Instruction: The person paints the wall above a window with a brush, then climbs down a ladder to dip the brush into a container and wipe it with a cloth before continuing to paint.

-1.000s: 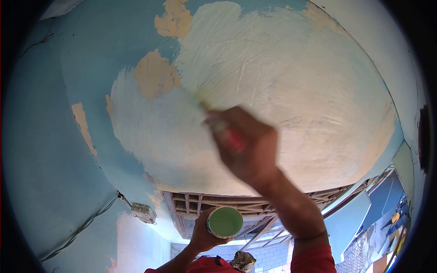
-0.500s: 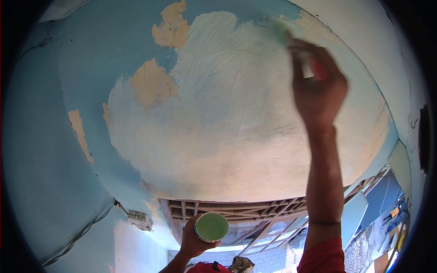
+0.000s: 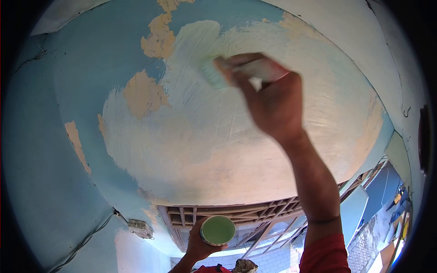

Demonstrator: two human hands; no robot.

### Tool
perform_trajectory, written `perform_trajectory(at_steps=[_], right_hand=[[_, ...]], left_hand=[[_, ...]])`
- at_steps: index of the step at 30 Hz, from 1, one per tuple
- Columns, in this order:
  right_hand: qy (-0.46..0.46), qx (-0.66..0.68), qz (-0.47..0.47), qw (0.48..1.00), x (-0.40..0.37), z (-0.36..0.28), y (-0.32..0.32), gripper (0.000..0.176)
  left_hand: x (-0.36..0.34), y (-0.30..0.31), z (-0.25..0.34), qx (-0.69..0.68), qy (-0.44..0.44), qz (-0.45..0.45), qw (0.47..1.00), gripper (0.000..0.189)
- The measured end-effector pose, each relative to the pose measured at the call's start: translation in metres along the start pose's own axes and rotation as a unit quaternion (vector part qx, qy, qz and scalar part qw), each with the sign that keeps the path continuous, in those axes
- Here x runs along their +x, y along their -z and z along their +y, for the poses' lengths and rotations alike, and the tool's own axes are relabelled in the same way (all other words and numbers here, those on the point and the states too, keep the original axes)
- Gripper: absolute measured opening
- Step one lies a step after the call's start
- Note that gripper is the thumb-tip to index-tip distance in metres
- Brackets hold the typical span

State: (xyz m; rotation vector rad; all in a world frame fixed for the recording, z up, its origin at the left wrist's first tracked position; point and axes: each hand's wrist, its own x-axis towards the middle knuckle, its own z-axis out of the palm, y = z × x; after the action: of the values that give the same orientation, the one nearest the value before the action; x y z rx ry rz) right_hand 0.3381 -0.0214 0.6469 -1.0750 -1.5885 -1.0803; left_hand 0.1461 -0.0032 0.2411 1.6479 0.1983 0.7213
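Observation:
My right hand [image 3: 273, 91] is raised in front of the wall [image 3: 218, 132], its fingers closed round the handle of a paint brush [image 3: 216, 70]. The brush's bristles, blurred by motion, are against the upper middle of a pale, streaky painted area. Patches of bare beige [image 3: 143, 93] show to the left of it, on the blue-green paint. Low in the view, my left hand [image 3: 200, 243] grips a round cup [image 3: 218, 230] from its left side and underneath. Pale green paint shows inside the cup.
A wooden lattice and window frame [image 3: 246, 214] lie below the painted area. At the lower left, a cable [image 3: 91, 235] runs to a small box [image 3: 140, 228] on the wall. A light blue panel [image 3: 353, 216] and scattered items stand at the lower right.
My right hand has swept the brush leftward and somewhat down, from the upper right to the upper middle of the pale area. The cup sits slightly further right and lower in view.

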Motion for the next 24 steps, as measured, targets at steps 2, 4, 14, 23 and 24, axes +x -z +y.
perform_trajectory(at_steps=[2,4,14,23,24], right_hand=[[-0.055,-0.059,0.028,0.996,0.013,0.01,0.036,0.016],[-0.084,-0.178,0.089,0.976,0.02,0.02,0.066,0.017],[-0.076,0.077,0.169,0.98,0.039,-0.005,0.023,0.023],[-0.095,-0.007,0.184,0.978,0.08,0.028,-0.006,0.027],[-0.066,-0.049,0.212,0.974,0.076,0.038,0.012,0.026]], left_hand=[[0.0,0.004,0.0,0.011,0.004,0.002,1.0,0.112],[-0.003,0.009,-0.001,-0.007,-0.004,0.011,1.0,0.111],[0.001,0.018,0.005,0.078,-0.041,0.043,0.995,0.111],[0.011,-0.006,0.016,-0.015,-0.032,0.03,0.999,0.103],[0.011,-0.006,0.025,-0.016,-0.034,0.029,0.999,0.102]])
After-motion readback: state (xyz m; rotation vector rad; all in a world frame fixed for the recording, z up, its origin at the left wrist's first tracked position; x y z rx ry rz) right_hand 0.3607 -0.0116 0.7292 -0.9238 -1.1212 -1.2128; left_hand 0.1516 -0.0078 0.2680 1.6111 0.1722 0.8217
